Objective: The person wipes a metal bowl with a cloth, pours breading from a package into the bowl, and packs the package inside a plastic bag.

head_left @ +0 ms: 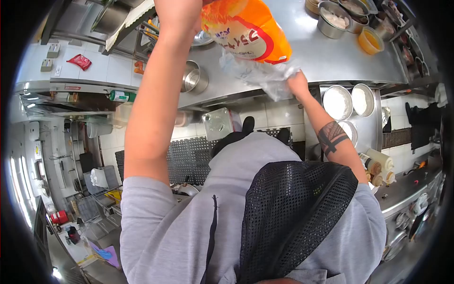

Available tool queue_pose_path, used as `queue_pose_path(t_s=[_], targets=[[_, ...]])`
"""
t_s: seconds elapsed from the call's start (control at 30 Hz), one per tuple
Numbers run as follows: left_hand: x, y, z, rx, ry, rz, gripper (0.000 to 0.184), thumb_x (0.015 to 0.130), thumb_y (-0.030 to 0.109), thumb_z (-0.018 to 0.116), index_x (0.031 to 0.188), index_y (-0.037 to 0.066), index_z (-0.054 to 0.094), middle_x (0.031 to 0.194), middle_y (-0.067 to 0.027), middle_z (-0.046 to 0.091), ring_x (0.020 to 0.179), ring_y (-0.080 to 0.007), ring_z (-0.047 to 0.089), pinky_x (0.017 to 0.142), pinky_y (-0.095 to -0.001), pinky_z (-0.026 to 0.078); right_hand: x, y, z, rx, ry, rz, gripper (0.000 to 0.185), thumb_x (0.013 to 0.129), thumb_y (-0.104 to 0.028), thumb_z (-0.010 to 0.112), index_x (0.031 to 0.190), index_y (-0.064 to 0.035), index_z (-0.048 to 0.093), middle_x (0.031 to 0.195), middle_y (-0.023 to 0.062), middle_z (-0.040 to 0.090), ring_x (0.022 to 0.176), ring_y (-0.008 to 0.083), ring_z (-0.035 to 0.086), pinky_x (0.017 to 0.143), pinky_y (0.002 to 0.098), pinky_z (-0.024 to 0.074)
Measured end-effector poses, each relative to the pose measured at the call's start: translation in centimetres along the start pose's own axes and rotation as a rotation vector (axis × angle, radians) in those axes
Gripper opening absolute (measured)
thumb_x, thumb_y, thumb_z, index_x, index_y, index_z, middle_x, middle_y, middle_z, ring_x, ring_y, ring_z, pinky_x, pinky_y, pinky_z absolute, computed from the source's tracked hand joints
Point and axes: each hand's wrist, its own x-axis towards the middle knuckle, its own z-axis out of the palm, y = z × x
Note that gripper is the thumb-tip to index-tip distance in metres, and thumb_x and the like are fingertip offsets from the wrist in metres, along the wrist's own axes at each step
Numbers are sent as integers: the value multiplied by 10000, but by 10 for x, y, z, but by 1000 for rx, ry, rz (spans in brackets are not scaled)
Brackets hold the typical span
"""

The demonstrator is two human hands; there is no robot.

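Note:
An orange printed packet (246, 33) with Japanese lettering is held up over the steel counter, tilted. My left hand (182, 12), partly cut off by the top edge, closes on the packet's near left side; its fingertips are hidden. Below the packet hangs a crumpled clear plastic bag (257, 73). My right hand (298, 85) is closed around the right side of this clear bag. The packet's lower end overlaps the bag, and whether it reaches inside I cannot tell. A steel pot (194, 78) stands on the counter edge beside my left forearm.
On the steel counter (302, 42), a metal pot of pale food (333, 21) and a tub of orange liquid (370, 41) stand at the far right. White-filled round containers (337, 102) sit right of my right forearm. A metal tin (220, 124) is below the counter edge.

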Motion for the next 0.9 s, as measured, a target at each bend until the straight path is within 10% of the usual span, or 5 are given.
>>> queue_pose_path(t_s=[0.3,0.47,0.57,0.7,0.9], targets=[[20,8,-23,-89,-83,127,156,938,78,618,895,-52,695,839,-97,691,770,-182,659,716,-302,525,24,-95,-65,1005,-89,482,1141,790,-110,794,1583,13,-17,1520,289,325,1295,371,475,992,525,488],[29,6,-54,-236,-173,72,137,948,63,603,888,-35,676,852,-99,680,805,-184,667,730,-293,544,5,-97,-63,181,563,21,861,842,-202,809,1515,18,320,1384,218,488,1206,272,536,984,401,494],[20,22,-59,-420,-168,-83,120,952,47,575,923,-48,643,914,-127,671,855,-228,679,793,-341,581,-38,-153,-49,732,155,-62,405,894,-128,764,1228,-5,571,1012,65,665,933,158,639,910,286,506],[9,35,-79,-553,-359,-68,118,954,37,550,955,-60,616,965,-150,663,889,-261,683,844,-384,597,-54,-202,19,625,-328,-102,653,872,-151,782,1434,-38,470,1394,138,566,1278,241,552,1094,434,445],[6,52,-122,-339,-256,-154,178,966,70,561,980,-92,635,983,-163,688,891,-239,685,839,-369,587,-45,-225,79,1272,-292,-91,692,890,-111,736,1498,-64,408,1489,106,502,1399,283,449,1172,526,379]])
